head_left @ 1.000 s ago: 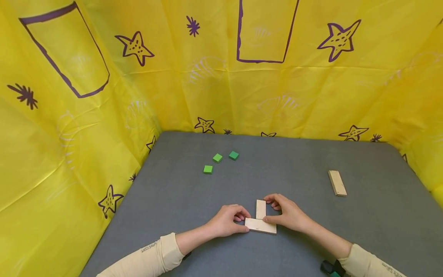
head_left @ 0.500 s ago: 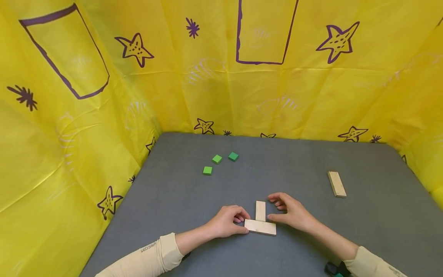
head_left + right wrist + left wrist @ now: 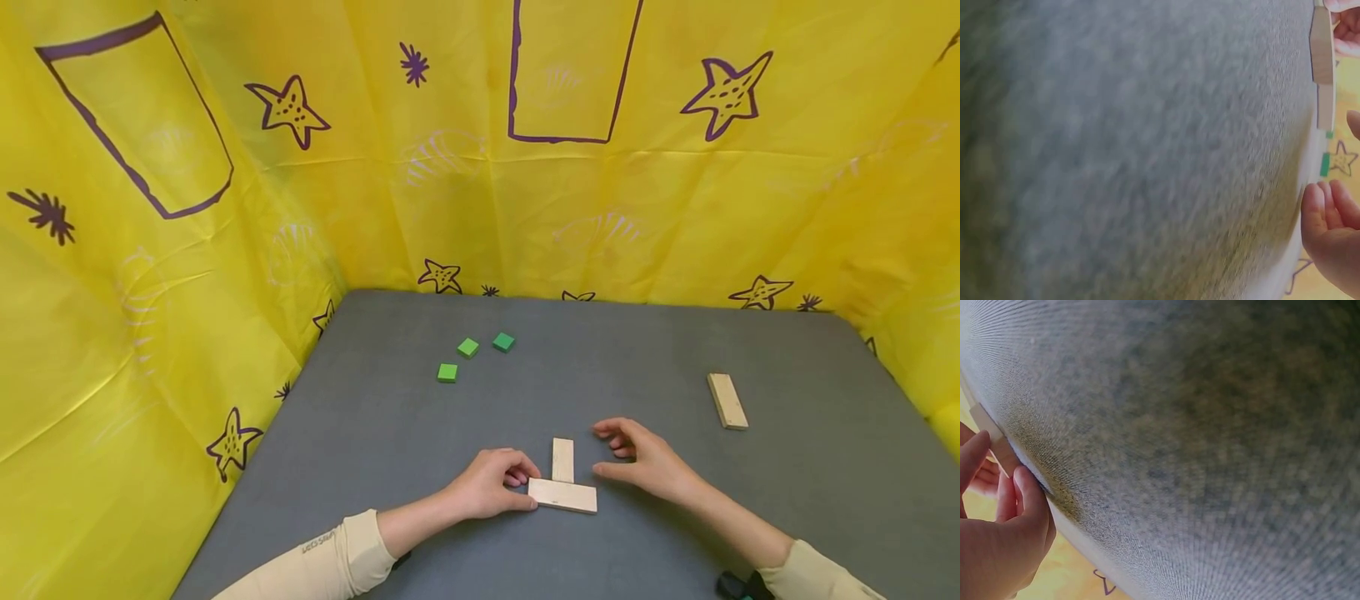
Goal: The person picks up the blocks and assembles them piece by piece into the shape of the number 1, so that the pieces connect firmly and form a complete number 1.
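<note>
Two pale wooden blocks lie flat on the grey table in a T shape in the head view. The crosswise block (image 3: 564,496) is nearer the person, and the other block (image 3: 562,460) runs away from the middle of its far side. My left hand (image 3: 491,483) pinches the left end of the crosswise block between thumb and fingers; the left wrist view also shows this wooden block (image 3: 999,445) between the fingertips. My right hand (image 3: 647,460) hovers to the right of the T, apart from both blocks, thumb and fingers spread with nothing between them.
A third wooden block (image 3: 727,401) lies alone at the right. Farther back and left sit three small green square tiles: two light green tiles (image 3: 447,372) and a darker green tile (image 3: 503,342). Yellow patterned cloth (image 3: 450,208) encloses the table's back and sides.
My right hand has let go of the lengthwise block and drawn off to the right. The left hand keeps its hold on the crosswise block, and the T is unchanged.
</note>
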Available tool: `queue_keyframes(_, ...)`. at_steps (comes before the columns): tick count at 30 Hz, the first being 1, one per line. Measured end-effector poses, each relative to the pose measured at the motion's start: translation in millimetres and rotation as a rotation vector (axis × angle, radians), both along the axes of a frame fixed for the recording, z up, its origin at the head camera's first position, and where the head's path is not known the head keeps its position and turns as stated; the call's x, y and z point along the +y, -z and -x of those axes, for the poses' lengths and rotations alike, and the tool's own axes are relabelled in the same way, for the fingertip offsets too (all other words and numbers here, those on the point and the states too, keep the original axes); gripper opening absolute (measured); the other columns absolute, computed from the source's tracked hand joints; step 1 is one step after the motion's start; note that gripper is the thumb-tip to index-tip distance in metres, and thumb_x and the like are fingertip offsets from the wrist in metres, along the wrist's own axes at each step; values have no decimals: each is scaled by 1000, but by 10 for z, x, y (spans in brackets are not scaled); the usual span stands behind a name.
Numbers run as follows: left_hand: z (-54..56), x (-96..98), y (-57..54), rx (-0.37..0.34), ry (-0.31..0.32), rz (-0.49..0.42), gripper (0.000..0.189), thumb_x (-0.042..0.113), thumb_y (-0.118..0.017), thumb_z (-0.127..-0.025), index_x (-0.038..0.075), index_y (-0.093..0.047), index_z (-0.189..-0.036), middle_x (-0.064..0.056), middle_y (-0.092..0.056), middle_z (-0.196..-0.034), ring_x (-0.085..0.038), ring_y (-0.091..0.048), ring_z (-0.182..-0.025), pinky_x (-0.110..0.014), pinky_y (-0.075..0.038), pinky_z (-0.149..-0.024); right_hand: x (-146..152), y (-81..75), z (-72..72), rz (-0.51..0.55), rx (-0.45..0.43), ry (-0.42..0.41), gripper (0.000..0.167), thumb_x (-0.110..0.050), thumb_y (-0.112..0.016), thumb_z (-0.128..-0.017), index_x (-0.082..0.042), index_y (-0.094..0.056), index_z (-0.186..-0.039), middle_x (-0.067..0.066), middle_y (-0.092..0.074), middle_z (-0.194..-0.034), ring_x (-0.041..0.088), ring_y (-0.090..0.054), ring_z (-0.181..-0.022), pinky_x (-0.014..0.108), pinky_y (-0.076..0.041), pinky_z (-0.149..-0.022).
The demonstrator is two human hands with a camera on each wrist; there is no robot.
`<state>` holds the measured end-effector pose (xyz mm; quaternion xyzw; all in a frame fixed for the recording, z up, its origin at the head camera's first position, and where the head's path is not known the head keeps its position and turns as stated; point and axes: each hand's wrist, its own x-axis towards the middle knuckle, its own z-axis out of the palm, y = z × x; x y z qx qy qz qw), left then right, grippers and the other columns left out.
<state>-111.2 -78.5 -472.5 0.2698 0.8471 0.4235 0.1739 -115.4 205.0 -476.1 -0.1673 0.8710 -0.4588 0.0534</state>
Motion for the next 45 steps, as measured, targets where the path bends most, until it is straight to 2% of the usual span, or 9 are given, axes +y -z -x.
queue_keyframes(11,-19,-16,-5,9,6,-18,26,8,-83,-76,6,-70,-98,2,-63,-88,-4,-57,-81,-19,-51,-77,184,-2,35,3,6,54,53,-20,-83,-78,1,-59,-121,12,-63,-114,24,-56,-96,28,-51,-80)
queue_keyframes(20,-20,-11,-1,-8,-7,-16,26,8,-84,-76,6,-70,-98,4,-63,-88,-2,-57,-81,-17,-50,-77,312,58,73,3,-10,101,54,-20,-82,-79,2,-58,-123,14,-62,-117,21,-55,-96,25,-51,-79)
queue_keyframes(35,-19,-6,-14,-16,-10,-12,26,9,-84,-76,7,-70,-98,5,-61,-88,-4,-57,-82,-18,-51,-77,573,-17,123,-31,-15,168,55,-17,-79,-82,5,-55,-126,20,-60,-124,24,-55,-98,23,-50,-78)
queue_keyframes(45,-10,-1,-14,-18,-10,-11,27,9,-84,-75,8,-70,-98,6,-61,-87,-3,-57,-82,-18,-51,-77,820,-13,194,-45,0,222,55,-19,-76,-86,7,-52,-128,25,-58,-124,20,-54,-96,16,-46,-75)
